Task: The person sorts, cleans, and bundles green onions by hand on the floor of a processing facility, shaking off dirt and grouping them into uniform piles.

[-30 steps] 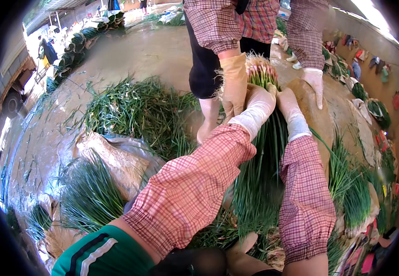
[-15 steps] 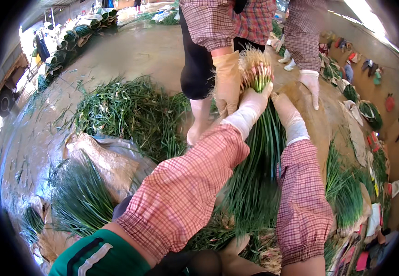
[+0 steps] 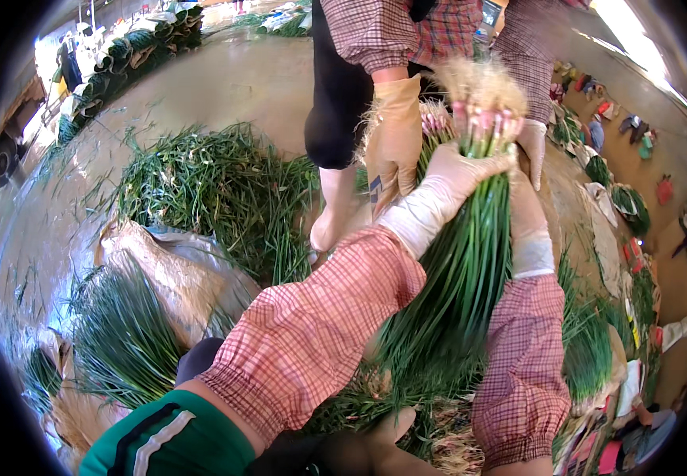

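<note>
A thick bunch of scallions [image 3: 474,230] stands upright between my hands, its pale roots at the top and its long green leaves hanging down. My left hand [image 3: 458,170], in a whitish glove, wraps round the stems just below the bulbs. On the bunch's right side, my gloved right hand [image 3: 524,210] closes against the leaves, its fingertips partly hidden. Right behind is another bundle of scallions [image 3: 436,119], mostly covered. A person facing me has one gloved hand [image 3: 396,143] beside that bundle and the other gloved hand [image 3: 533,147] lowered past my bunch's right side.
To the left lies a heap of loose green leaves [image 3: 208,186], with a pale sack [image 3: 161,258] and more scallions [image 3: 125,329] nearer. More scallions [image 3: 589,357] lie at the right. Wrapped bundles [image 3: 133,55] line the far left. Roots and trimmings [image 3: 454,436] litter the floor below me.
My hands have moved right with the bunch, whose roots now stand higher and nearer. Another bundle has come into view behind it, beside the other person's hand.
</note>
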### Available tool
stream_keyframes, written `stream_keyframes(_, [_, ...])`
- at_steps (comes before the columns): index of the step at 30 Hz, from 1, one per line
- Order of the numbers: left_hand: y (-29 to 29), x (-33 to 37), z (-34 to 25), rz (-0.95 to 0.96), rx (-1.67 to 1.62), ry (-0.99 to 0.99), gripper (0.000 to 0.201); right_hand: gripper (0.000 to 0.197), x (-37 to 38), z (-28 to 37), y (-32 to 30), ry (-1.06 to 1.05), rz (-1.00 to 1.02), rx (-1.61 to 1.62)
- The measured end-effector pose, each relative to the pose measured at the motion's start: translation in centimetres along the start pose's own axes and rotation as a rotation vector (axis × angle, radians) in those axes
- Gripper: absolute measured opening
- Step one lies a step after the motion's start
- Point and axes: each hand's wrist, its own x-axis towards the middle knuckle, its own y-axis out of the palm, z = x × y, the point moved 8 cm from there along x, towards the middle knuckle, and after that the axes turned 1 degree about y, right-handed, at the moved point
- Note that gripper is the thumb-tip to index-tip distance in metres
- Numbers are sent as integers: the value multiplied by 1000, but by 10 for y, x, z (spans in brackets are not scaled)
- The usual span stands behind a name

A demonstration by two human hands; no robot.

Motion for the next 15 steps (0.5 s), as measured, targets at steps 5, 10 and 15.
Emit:
stream_keyframes(5, [50,-18,-33,123,282,270,71,53,-58,82,-36,-191,-220,-205])
stream_keyframes(10, [123,-83,-76,369,231,338,108,51,-145,167,-58,-357,-366,-262])
stream_keyframes(15, [170,-143,-95,540,287,401,85,49,-242,200,-61,-428,-463,-229])
